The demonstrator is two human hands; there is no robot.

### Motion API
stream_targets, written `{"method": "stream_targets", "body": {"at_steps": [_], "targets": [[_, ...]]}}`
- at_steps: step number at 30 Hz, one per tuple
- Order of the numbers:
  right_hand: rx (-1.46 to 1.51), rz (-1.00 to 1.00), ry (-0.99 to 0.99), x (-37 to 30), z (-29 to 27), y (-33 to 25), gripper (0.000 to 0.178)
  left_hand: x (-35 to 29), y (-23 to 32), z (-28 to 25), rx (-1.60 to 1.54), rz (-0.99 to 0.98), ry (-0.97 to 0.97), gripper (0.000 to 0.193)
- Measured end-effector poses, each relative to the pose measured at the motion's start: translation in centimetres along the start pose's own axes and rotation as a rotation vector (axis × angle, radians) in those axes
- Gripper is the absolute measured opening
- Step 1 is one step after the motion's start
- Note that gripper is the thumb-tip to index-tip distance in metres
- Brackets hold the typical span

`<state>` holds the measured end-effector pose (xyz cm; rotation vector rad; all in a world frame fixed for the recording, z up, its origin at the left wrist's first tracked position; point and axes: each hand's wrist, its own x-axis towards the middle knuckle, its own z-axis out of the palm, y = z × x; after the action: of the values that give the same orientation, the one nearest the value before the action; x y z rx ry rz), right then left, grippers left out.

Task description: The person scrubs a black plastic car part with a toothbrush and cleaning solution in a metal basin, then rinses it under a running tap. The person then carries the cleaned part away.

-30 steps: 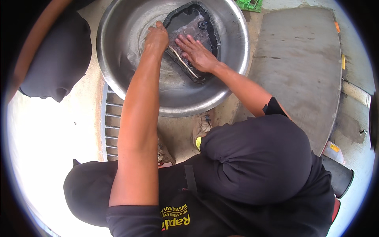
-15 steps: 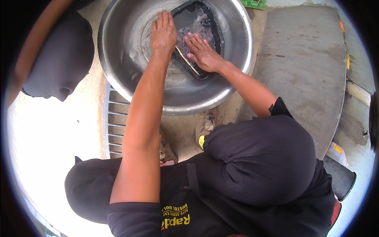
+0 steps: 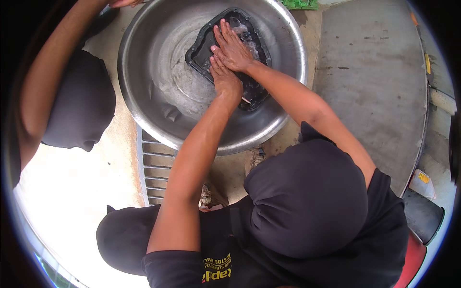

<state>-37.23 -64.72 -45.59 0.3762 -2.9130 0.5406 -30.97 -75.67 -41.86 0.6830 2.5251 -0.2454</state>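
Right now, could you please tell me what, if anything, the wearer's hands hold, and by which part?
No grip shows: the left hand and right hand are outstretched over the black pan; their undersides are hidden.

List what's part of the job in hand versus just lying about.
Part of the job:
- black flanged pan
- round metal basin holding the pan
- left hand and right hand, fingers extended, both over the pan

Apparently just lying about:
- white bottle with yellow label, right
- black container beside it
- green plastic item, top edge
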Motion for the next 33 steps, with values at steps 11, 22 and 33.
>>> {"method": "stream_targets", "body": {"at_steps": [11, 22, 33], "targets": [[-0.017, 0.071, 0.148, -2.0, 1.3, 0.0, 0.065, -4.4, 0.0, -7.5, 0.166, 0.449, -0.291, 0.035], [-0.079, -0.272, -0.194, -2.5, -0.5, -1.2, 0.062, -3.1, -3.7, -8.1, -0.002, 0.895, -0.240, 0.021], [-0.118, -0.491, -0.531, -6.3, -4.1, -3.4, 0.066, -6.4, -15.6, -20.8, -0.287, 0.924, 0.187, 0.009]]}}
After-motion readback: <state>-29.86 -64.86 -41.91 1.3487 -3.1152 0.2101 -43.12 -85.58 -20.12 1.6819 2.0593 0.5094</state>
